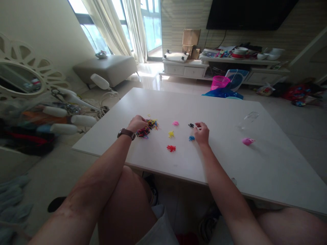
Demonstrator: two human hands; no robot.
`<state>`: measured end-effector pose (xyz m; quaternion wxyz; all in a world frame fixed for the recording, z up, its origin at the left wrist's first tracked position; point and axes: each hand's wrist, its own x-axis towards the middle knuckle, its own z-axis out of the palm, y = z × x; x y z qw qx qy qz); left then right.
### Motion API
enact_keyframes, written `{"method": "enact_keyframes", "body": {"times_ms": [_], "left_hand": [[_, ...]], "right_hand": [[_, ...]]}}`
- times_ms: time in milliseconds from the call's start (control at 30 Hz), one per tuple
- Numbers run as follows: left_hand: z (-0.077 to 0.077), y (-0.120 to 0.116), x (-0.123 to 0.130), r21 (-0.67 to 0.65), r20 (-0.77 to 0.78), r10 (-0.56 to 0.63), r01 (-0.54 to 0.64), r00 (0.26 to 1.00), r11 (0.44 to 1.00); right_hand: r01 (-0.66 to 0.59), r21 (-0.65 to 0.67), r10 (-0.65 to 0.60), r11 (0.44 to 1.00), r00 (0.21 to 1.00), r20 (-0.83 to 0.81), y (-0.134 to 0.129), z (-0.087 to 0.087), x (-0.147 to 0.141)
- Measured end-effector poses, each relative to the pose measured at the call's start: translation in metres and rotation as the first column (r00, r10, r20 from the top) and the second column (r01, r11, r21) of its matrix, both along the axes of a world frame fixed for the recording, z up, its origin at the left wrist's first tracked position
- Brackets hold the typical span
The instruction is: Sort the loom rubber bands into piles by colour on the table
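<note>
On the white table (217, 163) my left hand (138, 123), with a brown watch on its wrist, is at a mixed pile of small coloured bands (152, 124). Its fingers are closed at the pile, and what they pinch is too small to name. My right hand (201, 133) is beside a small black heap (191, 125), fingers curled together; anything in them is hidden. Just below lies a blue heap (191, 138). Between the hands are a pink heap (175, 123), a yellow heap (171, 134) and a red heap (171, 148).
To the right on the table are a clear plastic container (249, 119) and a pink object (248, 141). A small clear piece (234, 181) lies near the front edge. Beyond the table stand a pink basket (220, 82) and a white cabinet (184, 69).
</note>
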<state>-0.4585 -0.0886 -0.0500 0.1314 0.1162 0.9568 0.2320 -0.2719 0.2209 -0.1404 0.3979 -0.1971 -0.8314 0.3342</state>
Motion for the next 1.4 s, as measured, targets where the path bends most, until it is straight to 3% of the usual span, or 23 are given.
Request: {"method": "enact_keyframes", "body": {"times_ms": [267,633,933,1400], "left_hand": [[-0.002,-0.002,-0.002,0.028,0.011,-0.015,0.015,1.0,0.999],[-0.014,0.02,0.01,0.105,-0.012,-0.134,0.134,0.991,0.985],[-0.026,0.036,0.013,0.115,-0.057,-0.26,0.265,0.964,0.957],[-0.045,0.048,0.015,0.067,-0.081,-0.306,0.312,0.949,0.948]], "right_hand": [[0.002,0.017,-0.002,1.0,1.0,0.001,-0.002,0.001,0.001],[-0.007,0.031,0.006,1.0,1.0,0.017,-0.005,0.003,0.003],[-0.019,0.028,0.018,0.999,0.999,0.028,-0.006,0.003,0.003],[-0.03,0.026,0.03,0.999,0.999,0.019,-0.007,0.003,0.002]]}}
